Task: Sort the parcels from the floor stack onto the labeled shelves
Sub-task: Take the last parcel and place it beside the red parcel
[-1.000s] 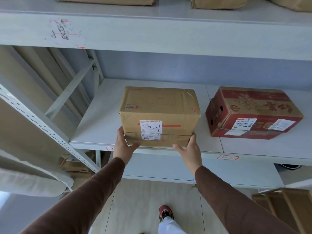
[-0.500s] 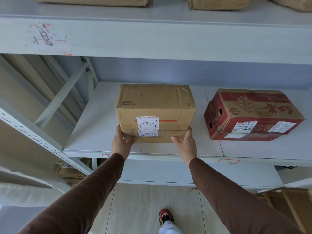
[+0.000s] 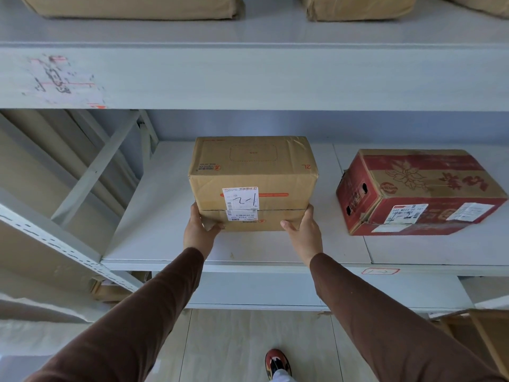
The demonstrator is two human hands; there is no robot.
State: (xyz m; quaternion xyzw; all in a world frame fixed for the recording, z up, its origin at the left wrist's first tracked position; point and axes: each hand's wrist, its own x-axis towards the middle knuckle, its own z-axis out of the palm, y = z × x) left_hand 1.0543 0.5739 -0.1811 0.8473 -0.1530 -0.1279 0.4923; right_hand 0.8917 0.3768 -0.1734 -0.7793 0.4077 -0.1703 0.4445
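Gripping the near lower corners of the brown parcel (image 3: 252, 183), our left hand (image 3: 199, 230) and right hand (image 3: 303, 232) sit one at each end of its front face. On each, the thumb lies across the front face while the fingers wrap round the side, out of sight. Our brown sleeves (image 3: 154, 304) run back from the wrists toward us.

Between our hands the parcel rests flat on the middle shelf (image 3: 154, 216), set back from the shelf's front edge. Its long axis runs left to right, parallel to that edge, and its broad front face points toward us. A white label (image 3: 240, 198) on that face bears handwritten marks that read upside down, and the printing on the top is upside down as well.

Well to the right of our right hand, a red carton (image 3: 418, 191) lies on the same shelf, apart from the brown parcel and turned at a slight angle, one short end facing our hands. Below our right forearm, a small red-outlined tag (image 3: 380, 271) is stuck on the shelf's front lip.

Above our hands, the upper shelf (image 3: 261, 75) carries more brown parcels (image 3: 132, 6), only their lower parts visible. Below us, a shoe (image 3: 277, 363) stands on the tiled floor (image 3: 234, 348).
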